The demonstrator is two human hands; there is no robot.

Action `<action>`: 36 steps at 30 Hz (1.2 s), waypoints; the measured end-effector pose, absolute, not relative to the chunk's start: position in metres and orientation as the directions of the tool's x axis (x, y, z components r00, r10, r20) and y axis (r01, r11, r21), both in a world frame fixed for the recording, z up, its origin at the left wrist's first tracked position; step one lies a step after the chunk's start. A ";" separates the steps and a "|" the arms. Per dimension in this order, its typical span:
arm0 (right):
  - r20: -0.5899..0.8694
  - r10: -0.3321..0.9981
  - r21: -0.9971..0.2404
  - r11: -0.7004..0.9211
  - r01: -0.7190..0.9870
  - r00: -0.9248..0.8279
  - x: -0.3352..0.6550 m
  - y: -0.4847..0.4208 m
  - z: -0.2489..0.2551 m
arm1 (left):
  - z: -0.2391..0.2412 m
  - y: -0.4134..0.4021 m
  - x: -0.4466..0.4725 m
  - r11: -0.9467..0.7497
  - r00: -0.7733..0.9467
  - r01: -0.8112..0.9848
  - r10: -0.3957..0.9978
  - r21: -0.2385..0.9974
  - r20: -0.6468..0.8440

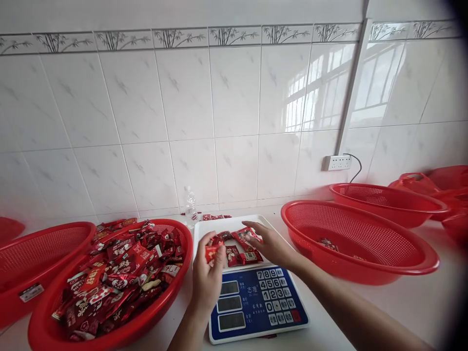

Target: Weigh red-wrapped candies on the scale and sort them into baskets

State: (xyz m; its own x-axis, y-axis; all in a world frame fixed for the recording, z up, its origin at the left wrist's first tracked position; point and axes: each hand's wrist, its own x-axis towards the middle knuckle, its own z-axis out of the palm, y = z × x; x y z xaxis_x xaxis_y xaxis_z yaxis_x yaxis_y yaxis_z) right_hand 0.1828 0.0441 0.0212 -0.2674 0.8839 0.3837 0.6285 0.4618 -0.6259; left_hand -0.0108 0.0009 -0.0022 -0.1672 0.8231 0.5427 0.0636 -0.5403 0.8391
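A digital scale (256,302) with a blue keypad panel stands in front of me, with several red snack packets (234,254) lying on its white tray (256,219). My left hand (209,263) is closed around small red snack packets (212,252) at the tray's left side. Over the right part of the tray, my right hand (268,243) has its fingers stretched out above a red and white packet (241,236); whether it touches this packet I cannot tell. Left of the scale, a red plastic basket (186,239) is heaped with mostly red wrapped snacks (124,273).
Another red basket (22,253) stands at far left. To the right, an oval red basket (365,219) holds a few packets, with another red basket (387,195) behind it. A clear plastic bottle (190,207) stands behind the scale. Red plastic bags (417,183) and a wall socket (337,163) are at right.
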 end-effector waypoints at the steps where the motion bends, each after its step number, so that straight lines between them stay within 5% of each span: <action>1: 0.412 0.864 -0.645 0.501 0.578 -0.289 0.177 0.033 0.020 | -0.005 0.000 -0.009 -0.590 -0.121 0.138 0.787 0.795 0.605; 5: 0.551 0.732 -0.717 0.661 0.222 -0.401 0.152 -0.006 0.010 | -0.020 -0.001 -0.001 -0.730 0.102 0.249 0.673 0.636 0.732; 11: 0.672 0.663 -0.625 0.746 0.229 -0.330 0.132 -0.013 0.006 | -0.034 -0.005 0.008 -0.751 0.170 0.348 0.639 0.561 0.750; 19: 0.791 0.574 -0.506 0.808 0.300 -0.211 0.138 0.004 0.004 | -0.029 -0.006 0.012 -0.791 0.338 0.538 0.518 0.290 0.786; 24: 0.886 0.464 -0.429 0.807 0.405 0.012 0.154 0.016 0.007 | -0.022 -0.005 0.005 -0.659 0.359 0.746 0.521 0.097 0.775; 30: 0.847 0.504 -0.495 0.638 0.590 0.167 0.184 0.027 0.007 | -0.014 -0.006 -0.006 -0.585 0.259 0.799 0.542 0.138 0.800; 36: 0.858 0.513 -0.337 0.608 0.719 -0.031 0.180 0.023 0.001 | -0.012 -0.006 -0.005 -0.678 0.256 0.703 0.523 0.214 0.813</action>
State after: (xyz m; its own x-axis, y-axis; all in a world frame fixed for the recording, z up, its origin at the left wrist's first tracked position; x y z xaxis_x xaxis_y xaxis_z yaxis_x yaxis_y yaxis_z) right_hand 0.1803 0.0233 0.0008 -0.0311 0.5129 0.8579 0.7191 0.6076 -0.3372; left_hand -0.0046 -0.0062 -0.0124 0.2562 0.5229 0.8130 0.7033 -0.6779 0.2144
